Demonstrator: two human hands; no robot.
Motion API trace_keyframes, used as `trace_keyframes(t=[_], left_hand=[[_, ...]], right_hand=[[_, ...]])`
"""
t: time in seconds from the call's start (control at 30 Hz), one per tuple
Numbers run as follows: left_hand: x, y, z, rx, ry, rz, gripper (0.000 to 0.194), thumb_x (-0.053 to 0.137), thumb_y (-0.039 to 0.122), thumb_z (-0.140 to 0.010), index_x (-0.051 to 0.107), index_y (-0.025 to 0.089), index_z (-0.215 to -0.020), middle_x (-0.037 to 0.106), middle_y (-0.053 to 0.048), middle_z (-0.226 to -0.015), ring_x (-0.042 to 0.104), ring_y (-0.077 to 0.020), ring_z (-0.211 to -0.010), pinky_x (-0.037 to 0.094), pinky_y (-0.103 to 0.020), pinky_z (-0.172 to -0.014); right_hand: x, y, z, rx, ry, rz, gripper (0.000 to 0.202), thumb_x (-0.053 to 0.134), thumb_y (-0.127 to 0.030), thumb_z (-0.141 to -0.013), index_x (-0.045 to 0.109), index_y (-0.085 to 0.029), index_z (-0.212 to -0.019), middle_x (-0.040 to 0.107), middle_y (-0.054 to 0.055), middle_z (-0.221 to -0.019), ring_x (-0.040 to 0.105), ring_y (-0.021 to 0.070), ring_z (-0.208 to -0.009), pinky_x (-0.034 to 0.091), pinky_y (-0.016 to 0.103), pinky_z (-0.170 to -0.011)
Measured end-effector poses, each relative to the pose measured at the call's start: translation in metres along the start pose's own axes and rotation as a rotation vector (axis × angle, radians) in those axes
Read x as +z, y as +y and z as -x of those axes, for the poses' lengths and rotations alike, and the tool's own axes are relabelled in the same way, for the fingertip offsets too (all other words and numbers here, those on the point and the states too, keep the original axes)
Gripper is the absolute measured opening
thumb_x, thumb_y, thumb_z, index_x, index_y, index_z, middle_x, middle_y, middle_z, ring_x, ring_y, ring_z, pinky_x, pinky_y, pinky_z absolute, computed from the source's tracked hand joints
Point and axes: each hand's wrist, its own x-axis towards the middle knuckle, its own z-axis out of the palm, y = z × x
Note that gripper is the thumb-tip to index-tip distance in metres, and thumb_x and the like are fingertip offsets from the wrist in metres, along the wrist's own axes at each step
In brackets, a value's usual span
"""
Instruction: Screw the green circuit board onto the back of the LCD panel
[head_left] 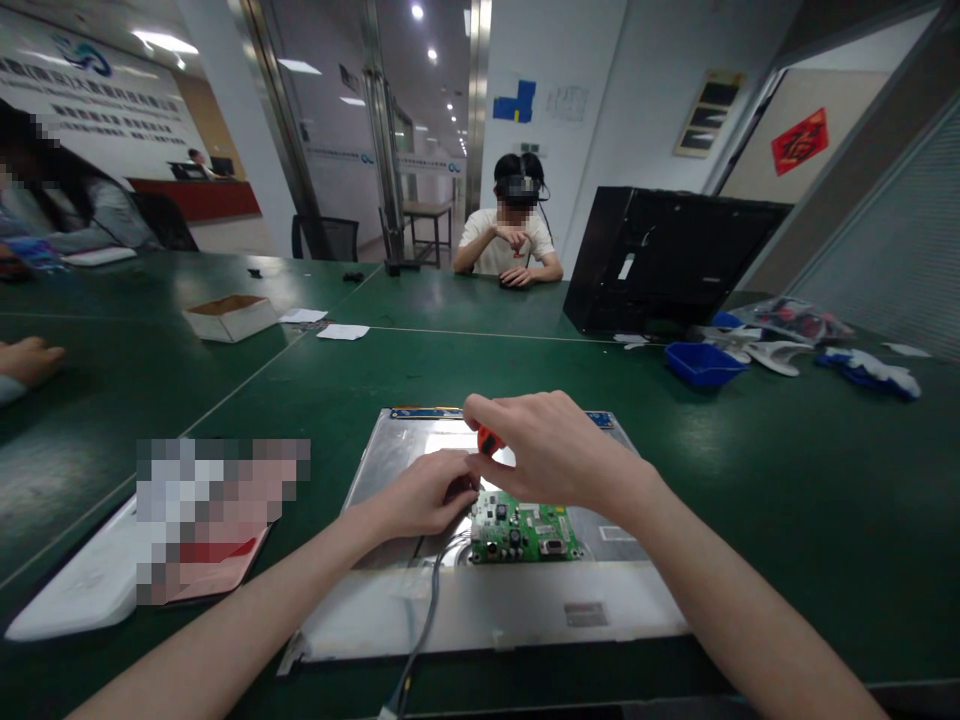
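Observation:
The metal back of a display panel (517, 605) lies flat on the table before me, with a green circuit board (525, 530) at its middle. My right hand (551, 445) arches above the board's far left corner, its fingers wrapped round the red and black handle of a screwdriver (489, 440). The screwdriver's tip is hidden behind my hands. Just below it, my left hand (427, 490) rests on the panel with fingers curled at the board's left edge; what they pinch, if anything, is hidden. A grey cable (431, 610) runs from near the board toward me.
Left of the panel lie a white object (82, 590) and a pink case (225, 570), partly blurred. Beyond are an open box (232, 318), a blue tray (705, 365) and a black monitor (667, 260). One person (510, 235) sits opposite; another's hand (30, 365) rests at left.

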Motion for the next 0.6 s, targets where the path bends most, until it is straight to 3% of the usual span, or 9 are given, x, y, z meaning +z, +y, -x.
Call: trace_keyframes(t=[0.1,0.3,0.47,0.6], left_hand=[[-0.0009,0.0008,0.0001,0.005,-0.037,-0.011,0.008,0.051,0.019,-0.087,0.059,0.017,-0.088,0.063,-0.004,-0.078,0.056,-0.0178,-0.069,0.043,-0.029,-0.063],[-0.0001,0.0006,-0.0011,0.008,-0.017,0.055,0.01,0.053,0.019,-0.086,0.061,0.017,-0.092,0.065,-0.005,-0.086,0.059,-0.0197,-0.078,0.046,-0.03,-0.07],[0.0008,-0.0009,-0.0011,-0.01,-0.043,0.041,0.011,0.053,0.018,-0.087,0.062,0.017,-0.092,0.065,-0.005,-0.085,0.06,-0.0198,-0.078,0.047,-0.03,-0.071],[0.0009,-0.0021,-0.0005,-0.004,-0.034,0.014,0.012,0.053,0.019,-0.088,0.062,0.018,-0.095,0.065,-0.006,-0.089,0.06,-0.0207,-0.082,0.047,-0.031,-0.073]], right_hand=[[0.0009,0.0014,-0.0011,0.026,-0.008,-0.001,0.017,0.05,-0.038,-0.092,0.05,-0.021,-0.095,0.067,0.001,-0.079,0.054,0.0132,-0.062,0.02,0.027,-0.052],[0.0033,0.0009,-0.0005,0.003,0.028,0.007,0.012,0.049,-0.023,-0.085,0.048,-0.019,-0.096,0.065,0.001,-0.082,0.048,0.0108,-0.057,0.018,0.027,-0.049],[0.0035,0.0013,0.0001,0.016,0.041,0.038,0.017,0.05,-0.036,-0.09,0.048,-0.02,-0.095,0.065,0.0,-0.076,0.049,0.0123,-0.057,0.017,0.027,-0.049],[0.003,0.0014,-0.0003,0.017,0.022,0.041,0.009,0.049,-0.026,-0.089,0.048,-0.02,-0.095,0.065,0.0,-0.076,0.048,0.0113,-0.056,0.018,0.027,-0.05]])
